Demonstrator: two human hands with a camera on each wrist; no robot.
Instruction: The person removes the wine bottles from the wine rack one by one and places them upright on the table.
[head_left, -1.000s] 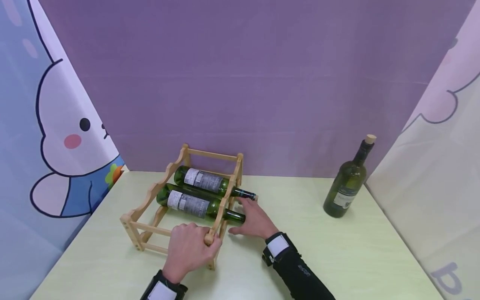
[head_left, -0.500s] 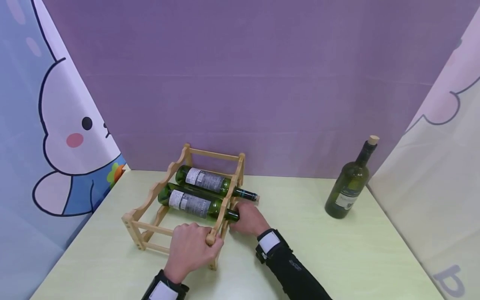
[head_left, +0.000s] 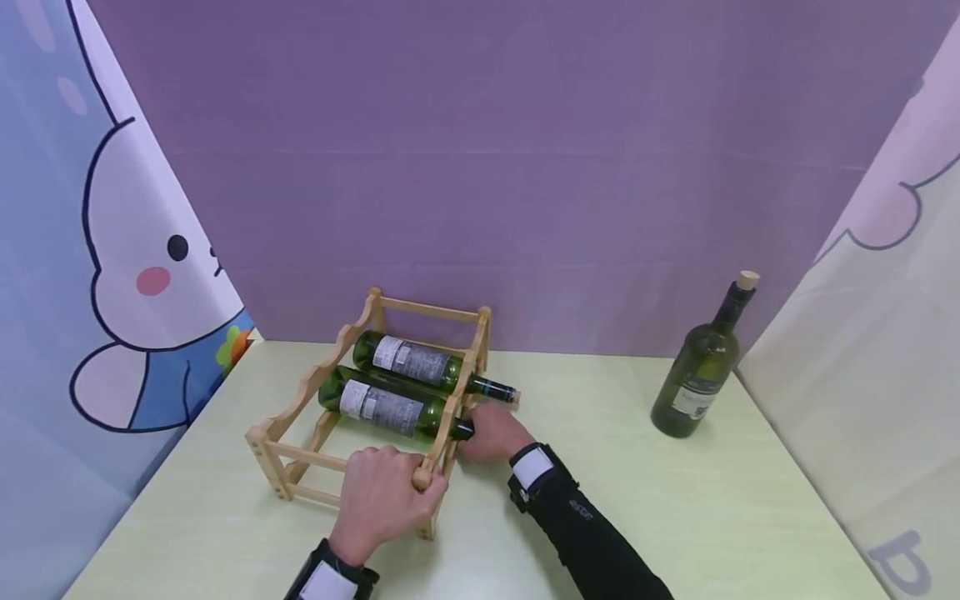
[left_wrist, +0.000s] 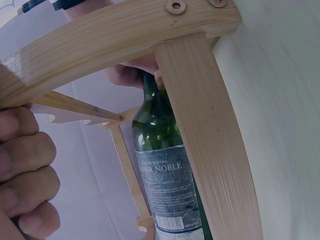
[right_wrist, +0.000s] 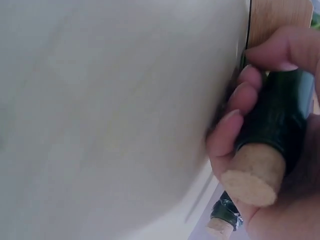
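Observation:
A wooden wine rack (head_left: 315, 383) holds two green wine bottles lying on their sides, a far bottle (head_left: 420, 362) and a near bottle (head_left: 386, 408). My left hand (head_left: 386, 496) grips the near end of the rack's rail, its curled fingers (left_wrist: 35, 170) showing in the left wrist view. On the rack's right side, my right hand (head_left: 491, 432) is wrapped round the neck of the near bottle. In the right wrist view, that bottle's cork (right_wrist: 255, 175) pokes out past the curled fingers. The hand hides the end of the neck in the head view.
A corked green bottle (head_left: 693, 379) stands upright on the pale table (head_left: 600, 500) at the right. A purple backdrop (head_left: 525, 167) rises behind the table, with printed curtains on both sides. The far bottle's corked neck (head_left: 491, 388) sticks out close beside my right hand.
My right hand has moved slightly left and its fingers have curled round the near bottle's neck, so less of the neck shows. My left hand stays on the rack.

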